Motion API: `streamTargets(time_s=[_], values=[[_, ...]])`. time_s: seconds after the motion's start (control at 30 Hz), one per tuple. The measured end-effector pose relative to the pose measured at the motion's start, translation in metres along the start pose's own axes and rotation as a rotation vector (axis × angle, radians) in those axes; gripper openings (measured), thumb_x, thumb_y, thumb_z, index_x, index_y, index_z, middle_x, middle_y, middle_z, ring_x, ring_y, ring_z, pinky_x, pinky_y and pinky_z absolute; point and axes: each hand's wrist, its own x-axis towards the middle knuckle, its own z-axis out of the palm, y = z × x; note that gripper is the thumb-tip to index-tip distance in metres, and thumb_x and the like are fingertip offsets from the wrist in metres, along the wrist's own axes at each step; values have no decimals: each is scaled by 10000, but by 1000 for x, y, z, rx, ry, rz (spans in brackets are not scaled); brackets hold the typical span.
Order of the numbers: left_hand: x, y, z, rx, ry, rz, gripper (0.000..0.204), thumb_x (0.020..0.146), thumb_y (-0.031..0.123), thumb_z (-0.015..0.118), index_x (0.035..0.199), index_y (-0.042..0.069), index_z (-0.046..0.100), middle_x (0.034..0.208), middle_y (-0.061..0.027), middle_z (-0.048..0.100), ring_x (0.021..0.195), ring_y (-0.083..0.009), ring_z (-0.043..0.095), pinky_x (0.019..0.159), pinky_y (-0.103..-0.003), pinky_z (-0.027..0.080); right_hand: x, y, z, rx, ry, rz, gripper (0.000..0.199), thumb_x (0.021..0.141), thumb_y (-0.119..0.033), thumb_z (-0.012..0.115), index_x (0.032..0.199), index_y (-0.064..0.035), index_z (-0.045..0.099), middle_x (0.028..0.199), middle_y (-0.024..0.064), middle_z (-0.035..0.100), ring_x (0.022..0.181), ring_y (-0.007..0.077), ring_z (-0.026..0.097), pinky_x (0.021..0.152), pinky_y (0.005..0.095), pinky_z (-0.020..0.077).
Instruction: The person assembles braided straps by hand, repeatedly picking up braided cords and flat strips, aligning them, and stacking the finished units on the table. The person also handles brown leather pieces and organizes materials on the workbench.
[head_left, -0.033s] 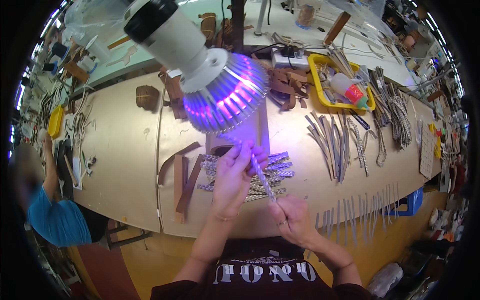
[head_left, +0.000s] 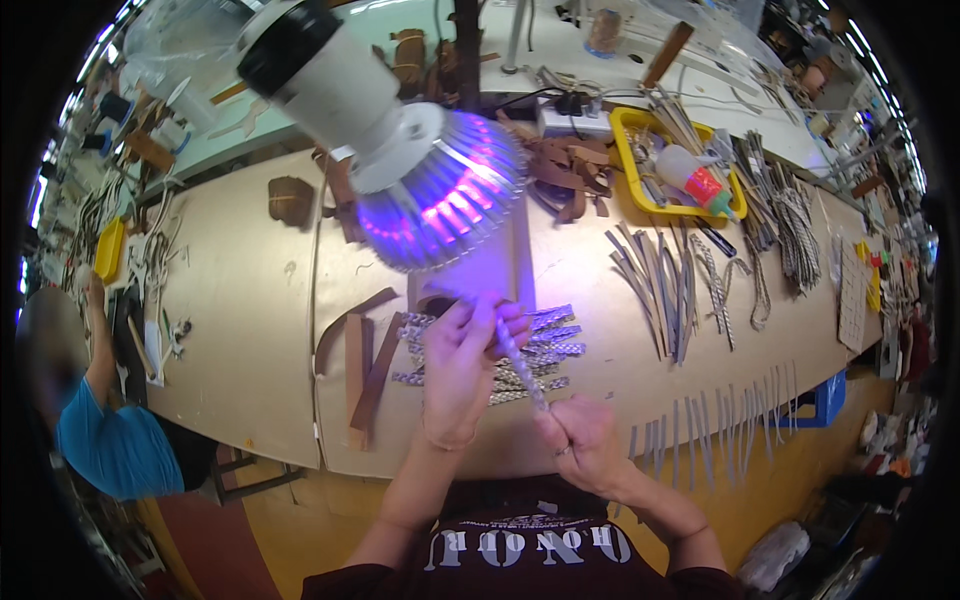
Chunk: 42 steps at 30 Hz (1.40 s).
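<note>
braided strip (head_left: pixel 520 365): held nearly straight, on a slant, between the left hand (head_left: pixel 462 345) and the right hand (head_left: pixel 583 440), on the near side of the lamp (head_left: pixel 445 190).
left grip: thumb and fingers are drawn together on the strip's upper part, just on the near side of the lamp; the exact finger gap cannot be told through the blur.
right grip: fully closed round the lower part, farther from the lamp, to its near right.
step in hand: the strip appears to be tensioned or worked along its length.
next move: firm, even hold by both hands would be called for, with the lamp cleared.
braided pieces (head_left: pixel 555 340): laid on the table (head_left: pixel 575 250) beneath the strip, near right of the lamp.
brown straps (head_left: pixel 357 370): laid near left of the lamp.
yellow tray (head_left: pixel 628 168): placed right of the lamp; a bottle (head_left: pixel 690 178) is held in it.
</note>
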Motion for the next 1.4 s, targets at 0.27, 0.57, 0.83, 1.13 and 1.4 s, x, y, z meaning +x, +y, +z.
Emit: streamTargets(time_s=[0.27, 0.57, 0.83, 1.13, 1.4], values=[[-35, -8, -39, 578, 196, 25, 165, 915, 26, 652, 1050, -43, 588, 980, -157, 673, 836, -188, 686, 733, -292, 598, 11, 53, -42, 263, -343, 318, 457, 1024, -354, 475, 790, 2, 640, 602, 106, 532, 569, 171, 559, 551, 348, 429], [-30, -8, -64, 1104, 252, 283, 251, 870, 23, 692, 1089, -54, 596, 1062, -134, 645, 917, -200, 640, 761, -284, 533, -1, 92, -105, -318, 88, 589, 388, 925, -436, 598, 889, -66, 708, 806, 141, 707, 768, 323, 685, 723, 437, 526], [-32, 0, -51, 1408, 298, 747, 261, 884, -27, 607, 1144, -52, 595, 1423, -181, 400, 1323, -308, 449, 984, -388, 479, -68, 179, -176, -795, 624, 796, 242, 911, -249, 634, 1039, -45, 617, 1003, 180, 622, 956, 319, 614, 837, 425, 480], [-42, 14, -41, 1296, 340, 788, 242, 915, -62, 526, 1152, -57, 573, 1456, -175, 337, 1268, -318, 512, 996, -362, 497, -99, 210, -198, -660, 558, 737, 251, 970, -247, 555, 933, 0, 588, 744, 153, 610, 687, 279, 581, 669, 392, 459], [-50, 16, -45, 1283, 317, 847, 191, 878, -75, 581, 1054, -29, 637, 1199, -187, 596, 1115, -269, 612, 889, -330, 525, -106, 145, -239, -455, 737, 738, 308, 1020, -238, 500, 1177, -3, 623, 729, 14, 569, 677, 77, 505, 625, 255, 407]])
